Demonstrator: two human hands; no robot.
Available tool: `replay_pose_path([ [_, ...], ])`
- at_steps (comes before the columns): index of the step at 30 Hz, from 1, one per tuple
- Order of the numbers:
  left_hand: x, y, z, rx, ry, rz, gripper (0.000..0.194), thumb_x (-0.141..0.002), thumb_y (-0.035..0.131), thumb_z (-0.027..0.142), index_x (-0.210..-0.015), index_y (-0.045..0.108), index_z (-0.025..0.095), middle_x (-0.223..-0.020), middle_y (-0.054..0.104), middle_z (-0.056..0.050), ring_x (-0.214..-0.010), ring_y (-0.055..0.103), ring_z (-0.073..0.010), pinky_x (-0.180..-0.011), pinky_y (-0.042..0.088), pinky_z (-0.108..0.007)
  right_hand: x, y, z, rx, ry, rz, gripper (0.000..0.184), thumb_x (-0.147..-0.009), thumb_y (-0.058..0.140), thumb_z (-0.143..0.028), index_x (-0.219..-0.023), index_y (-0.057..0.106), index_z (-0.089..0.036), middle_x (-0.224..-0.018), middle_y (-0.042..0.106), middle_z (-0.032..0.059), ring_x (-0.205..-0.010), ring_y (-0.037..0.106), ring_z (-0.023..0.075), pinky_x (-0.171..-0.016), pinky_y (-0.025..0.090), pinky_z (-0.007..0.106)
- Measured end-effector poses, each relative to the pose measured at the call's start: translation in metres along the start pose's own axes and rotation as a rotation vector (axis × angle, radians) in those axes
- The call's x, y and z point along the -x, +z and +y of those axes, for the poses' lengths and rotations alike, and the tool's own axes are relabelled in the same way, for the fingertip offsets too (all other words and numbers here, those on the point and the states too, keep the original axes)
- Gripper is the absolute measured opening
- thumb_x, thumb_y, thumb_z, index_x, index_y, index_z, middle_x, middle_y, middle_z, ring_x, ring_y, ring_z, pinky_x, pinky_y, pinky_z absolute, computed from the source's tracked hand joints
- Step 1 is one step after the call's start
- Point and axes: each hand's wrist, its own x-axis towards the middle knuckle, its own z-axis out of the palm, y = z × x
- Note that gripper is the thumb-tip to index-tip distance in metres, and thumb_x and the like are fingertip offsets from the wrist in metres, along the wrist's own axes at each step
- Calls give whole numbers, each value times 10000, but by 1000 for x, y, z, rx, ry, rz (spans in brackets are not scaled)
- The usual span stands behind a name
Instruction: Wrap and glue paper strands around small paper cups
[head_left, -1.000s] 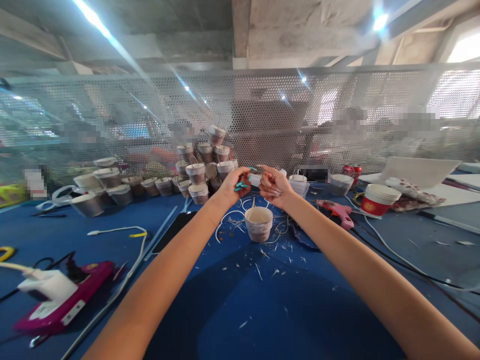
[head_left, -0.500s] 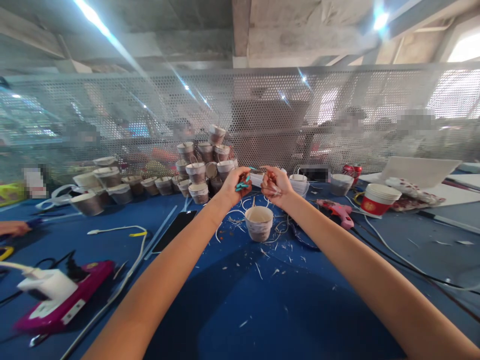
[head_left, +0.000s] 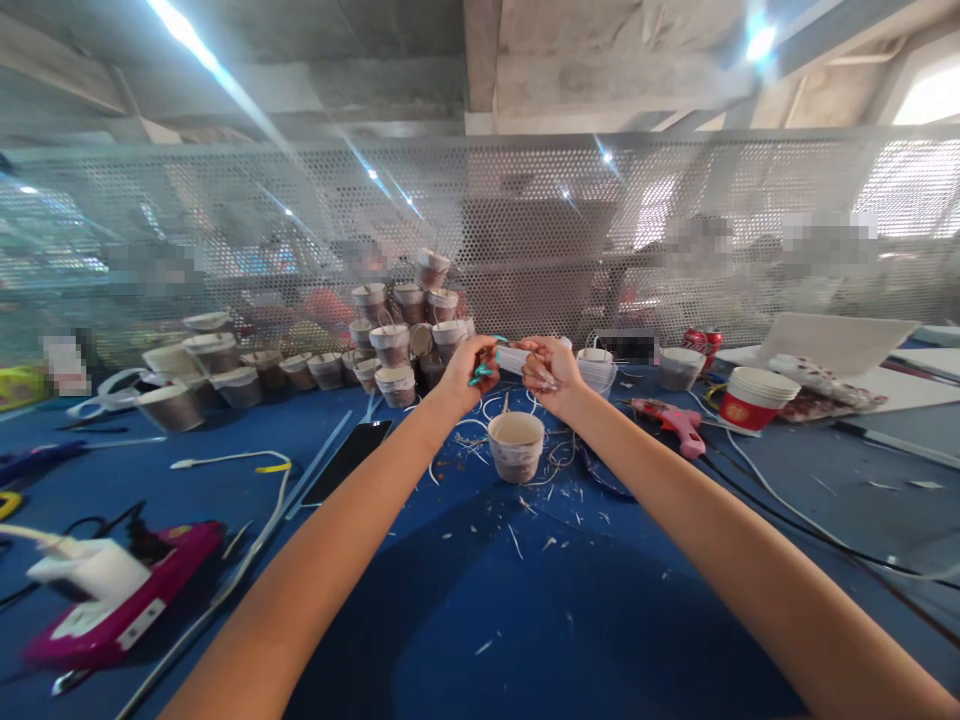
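My left hand (head_left: 474,370), with turquoise nails, is raised over the table, its thumb and fingertips closed in a pinch. Facing it a short gap away, my right hand (head_left: 551,374) has its fingers curled and pinched too. Anything held in either is too small to make out. A white object (head_left: 513,360) shows in the gap, and I cannot tell whether it is held or lies behind. Below both hands a small whitish cup (head_left: 516,446) stands upright on the blue table (head_left: 480,600), among thin white cords and scraps.
Similar cups (head_left: 395,385) are piled behind my left hand. A pink glue gun (head_left: 679,425) and red-and-white paper cups (head_left: 757,398) lie rightward. Leftward are a phone (head_left: 349,462), a purple power strip (head_left: 120,630) and a dark blue tool (head_left: 41,462). A perforated metal screen (head_left: 540,230) stands behind.
My hands stay nearly in place, with fingers shifting slightly. Another person's hand appeared at the left edge half a second ago and is gone; a dark blue tool now lies there.
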Motion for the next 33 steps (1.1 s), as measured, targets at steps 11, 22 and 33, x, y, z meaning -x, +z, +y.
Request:
replay_pose_path([
  [11, 1, 1, 2, -4, 95, 128, 39, -695, 522, 180, -692, 533, 142, -624, 575, 14, -364, 408, -17, -349, 347, -124, 1, 0, 1, 53, 14, -41, 413, -854, 356, -256, -453, 416, -180, -233, 266, -62, -225, 137, 42, -233, 120, 147],
  [22, 5, 4, -1, 61, 92, 32, 65, -693, 474, 169, -657, 515, 134, -560, 543, 21, -351, 381, -16, -349, 325, -118, 2, 0, 3, 17, -11, -47, 470, -823, 430, -269, -386, 274, -193, -241, 238, -62, -240, 142, 32, -251, 130, 150],
  [33, 7, 3, 1, 2, 43, -50, 240, -731, 436, 249, -508, 437, 162, -385, 397, 45, -299, 352, -64, -330, 324, -175, 1, 1, 5, -28, -82, 60, 268, -789, 400, -204, -521, 397, -194, -262, 282, -84, -245, 150, 43, -270, 128, 153],
])
